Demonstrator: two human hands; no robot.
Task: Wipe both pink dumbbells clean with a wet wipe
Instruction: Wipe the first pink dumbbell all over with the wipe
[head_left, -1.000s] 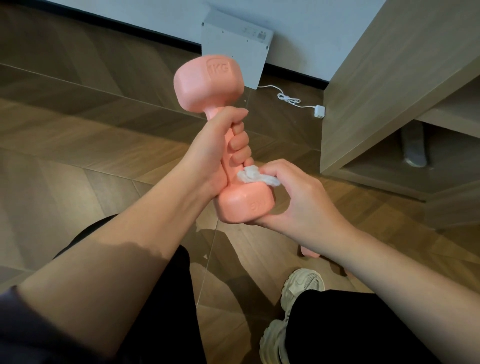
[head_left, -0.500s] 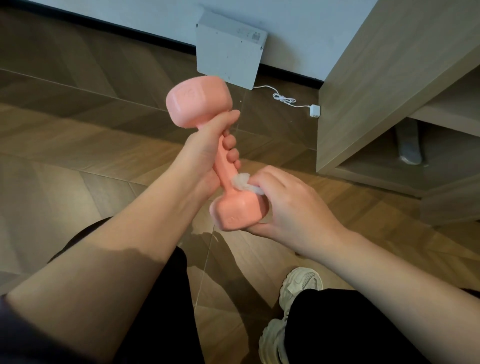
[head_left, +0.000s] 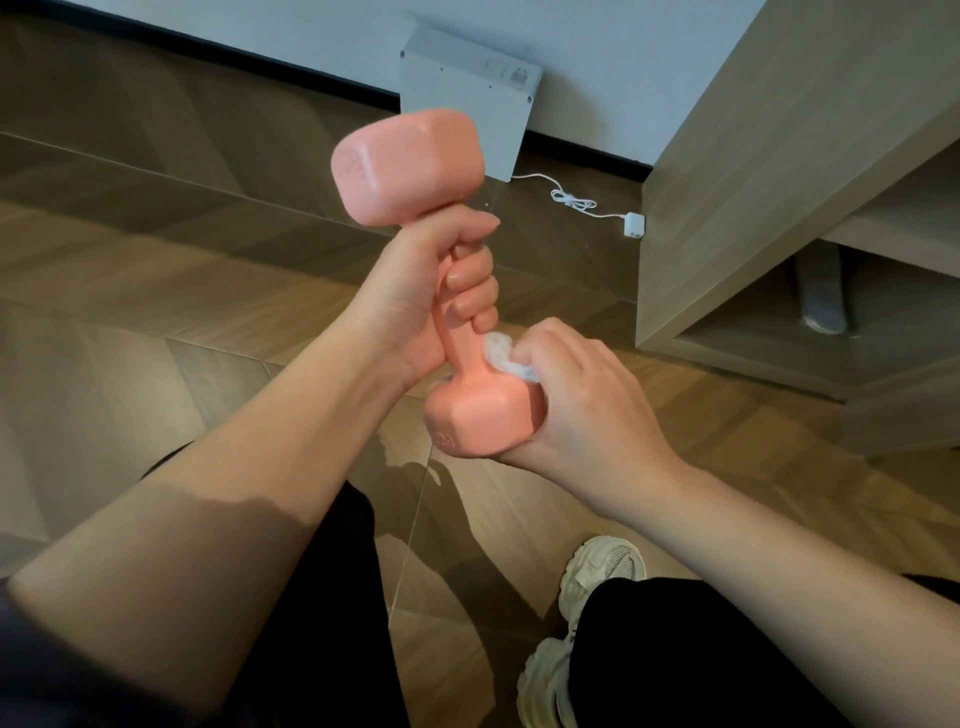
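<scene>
A pink dumbbell (head_left: 410, 166) stands nearly upright in the air in front of me, its top head tilted slightly left. My left hand (head_left: 431, 291) grips its handle, fingers curled round it. My right hand (head_left: 576, 405) cups the lower head and holds a crumpled white wet wipe (head_left: 506, 358) against the top of that head, beside the handle. The second dumbbell is not visible now.
Wooden floor below. A white box (head_left: 467, 98) leans on the wall at the back, with a white cable and plug (head_left: 634, 224) beside it. A wooden cabinet (head_left: 779, 156) stands at the right. My legs in black trousers and a white shoe (head_left: 597, 577) are at the bottom.
The dumbbell has twisted in my left hand, its top head turning so the marked face points left. My right hand with the wipe has stayed at the lower head, shifting slightly round it.
</scene>
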